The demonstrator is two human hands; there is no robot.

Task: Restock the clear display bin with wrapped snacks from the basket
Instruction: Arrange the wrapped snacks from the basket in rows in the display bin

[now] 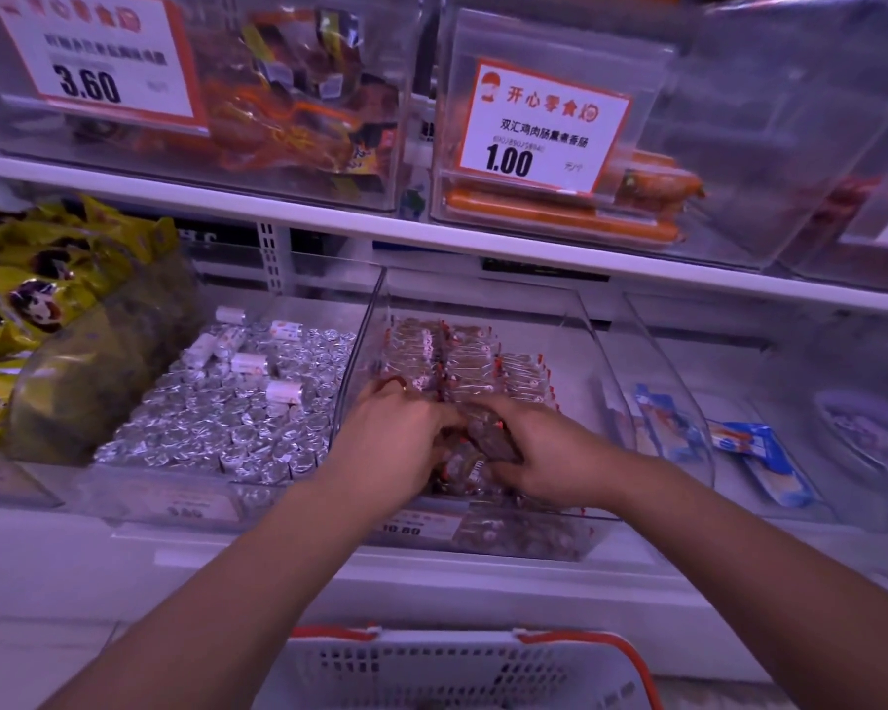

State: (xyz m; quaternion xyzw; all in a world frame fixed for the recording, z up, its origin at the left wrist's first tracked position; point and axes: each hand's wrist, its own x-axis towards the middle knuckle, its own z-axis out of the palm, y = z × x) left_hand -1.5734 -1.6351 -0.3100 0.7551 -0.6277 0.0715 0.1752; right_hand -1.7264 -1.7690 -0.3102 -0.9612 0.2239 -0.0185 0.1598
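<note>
The clear display bin (593, 320) stands on the lower shelf straight ahead, with rows of brown wrapped snacks (465, 358) with red and white ends stacked at its back. Both hands are inside its front half. My left hand (393, 443) and my right hand (547, 453) are closed together around a bunch of the same wrapped snacks (478, 453), pressed against the snacks below. The white basket (462, 668) with orange handles sits low, below my forearms; its contents are hidden.
Left of the bin is a bin of silver foil cups (237, 402), then yellow bags (37, 299). To the right lie blue packets (759, 458) in clear bins. The upper shelf (329, 217) overhangs with bins and price tags.
</note>
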